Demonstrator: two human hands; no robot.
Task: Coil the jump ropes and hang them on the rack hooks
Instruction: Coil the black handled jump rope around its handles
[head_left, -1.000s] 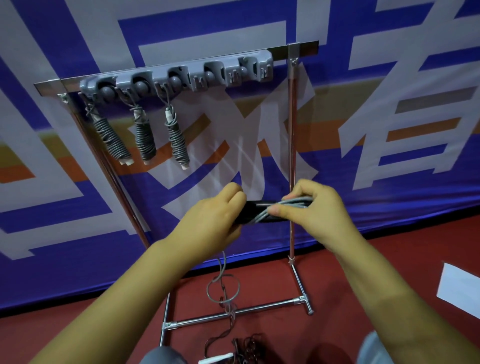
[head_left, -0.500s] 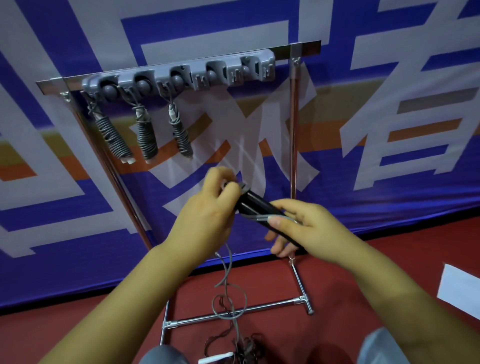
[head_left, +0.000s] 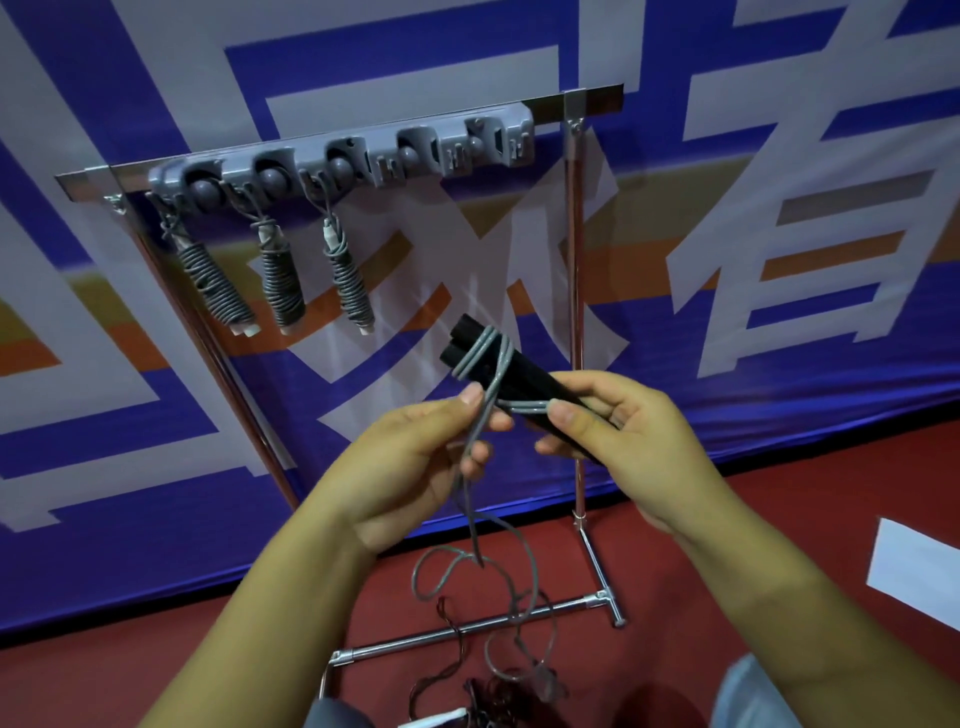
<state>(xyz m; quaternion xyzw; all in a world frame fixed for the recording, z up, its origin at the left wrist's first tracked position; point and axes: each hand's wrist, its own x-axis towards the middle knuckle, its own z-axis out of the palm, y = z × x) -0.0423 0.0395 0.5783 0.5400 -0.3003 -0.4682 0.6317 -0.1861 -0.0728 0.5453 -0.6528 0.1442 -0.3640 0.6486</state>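
Observation:
My right hand (head_left: 618, 441) grips a pair of black jump rope handles (head_left: 498, 364) held together, their free ends tilted up to the left. A grey rope (head_left: 480, 358) crosses them in a few turns. My left hand (head_left: 415, 457) pinches that rope just below the handles, and the loose rest (head_left: 498, 577) hangs in loops to the floor. The grey hook bar (head_left: 343, 161) tops a chrome rack (head_left: 574, 312). Three coiled grey ropes (head_left: 283, 275) hang from its left hooks; the right hooks are bare.
A blue, white and orange banner (head_left: 779, 260) hangs directly behind the rack. The rack's chrome base bar (head_left: 467, 629) lies on the red floor. A dark tangle of rope (head_left: 493, 696) and something white lie near my feet. A white sheet (head_left: 914, 571) lies at right.
The handles tipped from level to pointing up-left. My left hand let go of the handle ends and dropped to pinch the rope below them. More turns now cross the handles.

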